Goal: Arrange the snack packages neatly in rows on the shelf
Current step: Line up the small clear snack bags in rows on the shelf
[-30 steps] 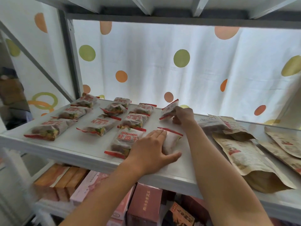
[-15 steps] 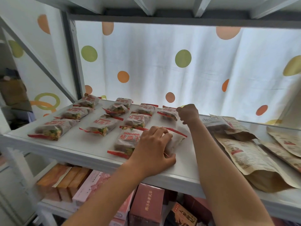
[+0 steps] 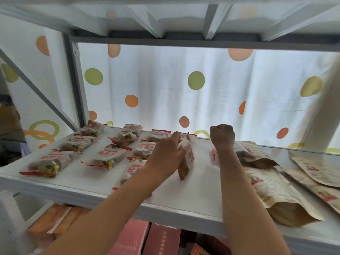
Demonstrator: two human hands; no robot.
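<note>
Several clear snack packages with red print lie in rows on the left half of the white shelf, among them a front-left one and a middle one. My left hand is shut on one snack package, which stands tilted on its edge over the shelf's middle. My right hand is a closed fist near the back edge. A blurred snack package hangs just under it, beside the wrist. Another package lies in the back row behind my left hand.
Large brown paper pouches lie piled on the right of the shelf, with more at the far right. A dotted curtain closes the back. A grey post stands at the left. Boxes fill the shelf below.
My left hand has lifted the front package off the shelf and tipped it on edge. My right hand left the back-row package lying and moved right, closing over another package.
</note>
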